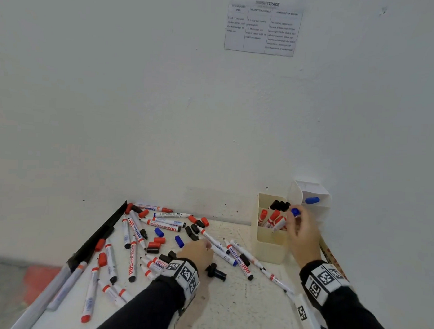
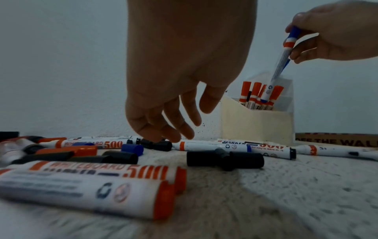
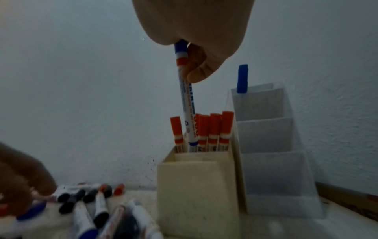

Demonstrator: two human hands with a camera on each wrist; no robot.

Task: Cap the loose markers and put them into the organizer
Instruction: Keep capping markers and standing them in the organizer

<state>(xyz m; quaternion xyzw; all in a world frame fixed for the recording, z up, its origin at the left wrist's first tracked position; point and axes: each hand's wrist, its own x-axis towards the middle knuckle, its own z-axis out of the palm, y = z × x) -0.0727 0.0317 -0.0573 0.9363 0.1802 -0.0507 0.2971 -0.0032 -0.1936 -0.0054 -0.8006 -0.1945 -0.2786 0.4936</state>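
Note:
My right hand (image 1: pixel 298 225) pinches a blue-capped marker (image 3: pixel 186 103) upright, its lower end down among the red-capped markers (image 3: pixel 212 127) in the cream organizer (image 3: pixel 196 186). In the left wrist view the same marker (image 2: pixel 280 67) slants into that compartment. My left hand (image 2: pixel 163 134) hangs over the loose markers (image 1: pixel 134 237) and caps (image 1: pixel 156 246) on the table. Its fingers are loosely bent, their tips just above a black cap (image 2: pixel 161 144) and a white marker (image 2: pixel 212 145), holding nothing.
A clear tiered organizer (image 3: pixel 270 169) stands right of the cream one and holds one blue-capped marker (image 3: pixel 242 79). Black-capped markers (image 1: pixel 279 205) fill the cream organizer's rear slot. A black strip (image 1: pixel 105 231) edges the table's left side. A printed cardboard box (image 2: pixel 337 140) lies at the right. The wall is close behind.

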